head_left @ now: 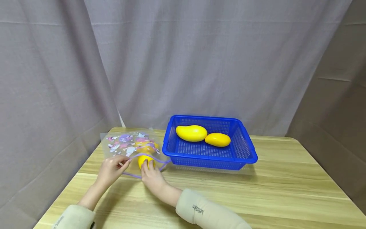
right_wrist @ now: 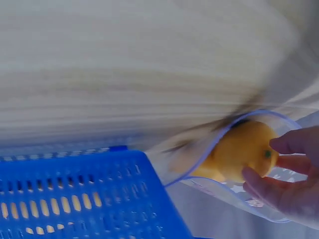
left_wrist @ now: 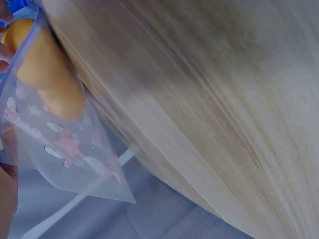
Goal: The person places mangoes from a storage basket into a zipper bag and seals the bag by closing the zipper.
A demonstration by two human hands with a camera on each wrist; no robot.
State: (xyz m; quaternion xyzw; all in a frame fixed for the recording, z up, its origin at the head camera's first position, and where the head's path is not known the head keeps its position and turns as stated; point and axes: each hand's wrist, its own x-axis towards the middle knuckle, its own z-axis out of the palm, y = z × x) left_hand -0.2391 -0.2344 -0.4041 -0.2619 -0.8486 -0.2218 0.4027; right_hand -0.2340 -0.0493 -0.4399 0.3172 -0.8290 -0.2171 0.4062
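Observation:
A clear zip bag (head_left: 114,147) with purple edging and cartoon prints lies on the table, its mouth facing me. My left hand (head_left: 111,170) pinches the upper rim of the mouth. At the opening, my right hand (head_left: 152,179) holds a yellow mango (head_left: 142,159) by its near end. The right wrist view shows the thumb and fingers around the stem end of this mango (right_wrist: 241,154), which is partly inside the bag. Deeper in the bag, another mango (left_wrist: 65,102) shows through the printed plastic.
A blue plastic basket (head_left: 210,158) stands right of the bag, close to its mouth. Inside it lie a larger mango (head_left: 191,133) and a smaller mango (head_left: 218,140). Grey curtains (head_left: 200,63) hang behind and beside the wooden table (head_left: 271,190).

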